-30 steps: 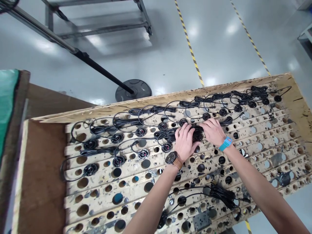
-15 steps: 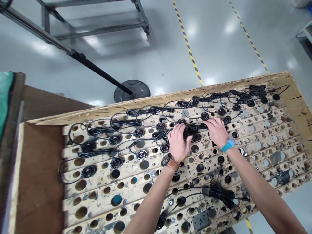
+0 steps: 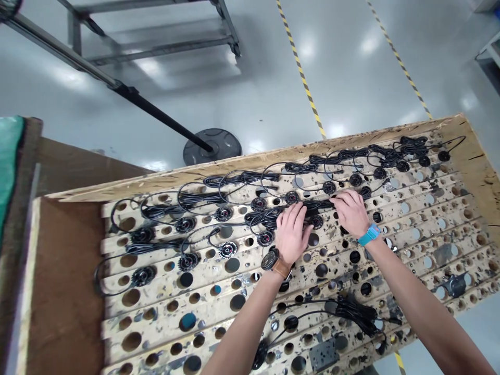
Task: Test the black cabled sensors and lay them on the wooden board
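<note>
Left hand [image 3: 292,233] and right hand [image 3: 350,212], fingers spread, press the cable bundle [image 3: 314,207] flat; both have shifted slightly since, so seating continues on the desk [image 3: 474,172].

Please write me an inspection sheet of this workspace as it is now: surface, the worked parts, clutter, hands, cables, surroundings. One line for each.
Surface: wooden board with many round holes, stained with dark spots.
Job's things: black round part with its cable bundle, lying between both hands.
Clutter: grey metal piece near the right edge.
Grippers: left hand and right hand rest on the bundle, fingers curled; grip cannot be judged.
Cables: looped black cables with round parts in rows; one loose bundle near the front edge.
Surroundings: grey floor with striped tape, round stand base, metal frame.
</note>
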Demonstrator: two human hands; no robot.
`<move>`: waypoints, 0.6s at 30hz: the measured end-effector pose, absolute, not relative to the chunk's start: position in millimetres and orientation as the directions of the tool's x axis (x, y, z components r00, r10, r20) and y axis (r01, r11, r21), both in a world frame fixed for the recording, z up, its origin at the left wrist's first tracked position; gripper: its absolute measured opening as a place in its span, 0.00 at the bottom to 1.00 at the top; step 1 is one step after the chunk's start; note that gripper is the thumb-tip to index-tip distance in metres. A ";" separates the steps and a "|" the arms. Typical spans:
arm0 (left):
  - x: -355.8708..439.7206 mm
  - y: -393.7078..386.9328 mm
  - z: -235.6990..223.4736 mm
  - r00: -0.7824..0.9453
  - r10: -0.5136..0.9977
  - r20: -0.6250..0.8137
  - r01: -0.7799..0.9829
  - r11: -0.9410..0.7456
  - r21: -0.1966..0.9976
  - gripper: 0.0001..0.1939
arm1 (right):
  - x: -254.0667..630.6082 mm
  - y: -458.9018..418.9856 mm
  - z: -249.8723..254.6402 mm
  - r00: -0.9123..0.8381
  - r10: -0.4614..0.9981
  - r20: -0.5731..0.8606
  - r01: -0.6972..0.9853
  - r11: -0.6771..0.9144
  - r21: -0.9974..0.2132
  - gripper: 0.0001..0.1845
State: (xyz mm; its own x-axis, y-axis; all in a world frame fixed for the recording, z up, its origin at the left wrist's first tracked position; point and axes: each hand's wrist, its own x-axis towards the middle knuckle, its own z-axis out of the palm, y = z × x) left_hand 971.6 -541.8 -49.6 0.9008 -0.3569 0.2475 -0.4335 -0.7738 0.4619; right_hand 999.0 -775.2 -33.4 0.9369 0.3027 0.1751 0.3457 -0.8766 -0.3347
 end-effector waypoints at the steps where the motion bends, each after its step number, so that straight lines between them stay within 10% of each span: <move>1: 972.1 -541.7 -50.2 0.900 -0.357 0.251 -0.435 -0.776 0.457 0.27 | 999.2 -776.1 -33.8 0.939 0.289 0.189 0.339 -0.876 -0.342 0.18; 18: 982.0 -543.9 -44.4 0.857 -0.478 0.195 -0.512 -0.742 0.433 0.28 | 1000.3 -839.4 -34.3 0.959 0.235 0.157 0.268 -0.933 -0.240 0.27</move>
State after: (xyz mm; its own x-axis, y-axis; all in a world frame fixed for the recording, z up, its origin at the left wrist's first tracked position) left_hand 982.0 -543.9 -44.4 0.8566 -0.4779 0.1947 -0.5122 -0.7417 0.4329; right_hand 1000.3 -839.4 -34.3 0.9593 0.2346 0.1572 0.2675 -0.9332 -0.2401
